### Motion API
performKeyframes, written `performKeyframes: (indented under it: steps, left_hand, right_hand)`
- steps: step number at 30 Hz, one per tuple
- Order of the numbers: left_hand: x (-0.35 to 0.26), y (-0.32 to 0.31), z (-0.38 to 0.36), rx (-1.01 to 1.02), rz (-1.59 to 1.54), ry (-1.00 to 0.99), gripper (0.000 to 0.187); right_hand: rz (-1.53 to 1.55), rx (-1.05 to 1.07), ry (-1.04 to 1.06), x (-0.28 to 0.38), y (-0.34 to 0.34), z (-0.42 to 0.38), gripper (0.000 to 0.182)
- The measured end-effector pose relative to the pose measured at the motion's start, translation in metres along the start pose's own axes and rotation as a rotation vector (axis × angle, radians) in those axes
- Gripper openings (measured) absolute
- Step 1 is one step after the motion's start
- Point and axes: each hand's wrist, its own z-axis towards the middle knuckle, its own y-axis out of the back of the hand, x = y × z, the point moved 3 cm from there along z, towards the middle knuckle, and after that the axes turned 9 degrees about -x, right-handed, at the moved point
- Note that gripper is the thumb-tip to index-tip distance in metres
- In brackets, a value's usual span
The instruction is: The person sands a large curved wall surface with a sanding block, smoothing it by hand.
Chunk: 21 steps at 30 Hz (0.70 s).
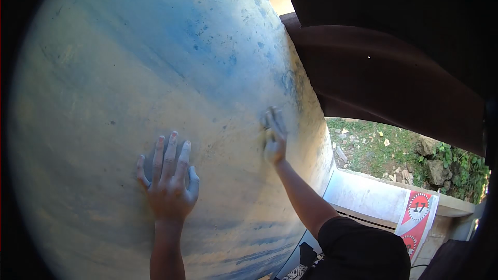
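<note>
A large curved panel (pixel 129 88), blue in its upper part and tan lower down with dusty smears and dark specks, fills most of the head view. My left hand (pixel 168 184) lies flat against its lower middle, fingers spread and coated in pale dust. Farther right, my right hand (pixel 276 140) presses on the same surface and is blurred by motion. Its fingers look bent around a small dark and yellowish thing (pixel 268 124), whose kind I cannot make out. Pale dust covers this hand too.
Dark brown sheeting (pixel 384 72) hangs at the upper right. Below it are grass with litter (pixel 368 140) and rocks (pixel 436 168). A pale ledge (pixel 363 194) carries a red and white strip (pixel 417 212) marked 17, close to my right sleeve.
</note>
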Motion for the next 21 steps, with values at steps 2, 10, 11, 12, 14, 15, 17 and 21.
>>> performKeyframes:
  steps: [2,10,11,12,14,15,17,21]
  left_hand:
    - [-0.001,0.002,-0.003,-0.012,0.013,0.048,0.056]
    - [-0.008,-0.004,-0.003,-0.024,0.046,0.088,0.055]
    - [-0.008,-0.005,-0.003,-0.029,0.05,0.094,0.055]
    - [-0.008,-0.006,-0.004,-0.034,0.053,0.091,0.055]
    - [-0.007,-0.007,-0.005,-0.043,0.067,0.092,0.055]
    - [-0.008,-0.007,-0.005,-0.047,0.06,0.09,0.055]
    - [-0.008,-0.007,-0.005,-0.05,0.056,0.098,0.055]
    - [-0.006,-0.009,-0.005,-0.074,0.063,0.084,0.054]
  right_hand:
    - [-0.195,-0.204,-0.323,-0.054,0.012,0.01,0.045]
    - [0.01,0.191,0.129,0.155,-0.063,0.047,0.051]
    - [-0.022,0.284,0.216,0.162,-0.062,0.042,0.058]
    - [-0.053,0.376,0.301,0.166,-0.064,0.039,0.065]
    - [-0.066,0.356,0.328,0.13,-0.051,0.043,0.068]
    - [-0.131,0.255,0.296,0.098,-0.045,0.045,0.066]
    - [-0.143,0.062,0.087,0.051,-0.025,0.052,0.058]
    - [-0.113,-0.071,-0.024,0.041,-0.008,0.076,0.042]
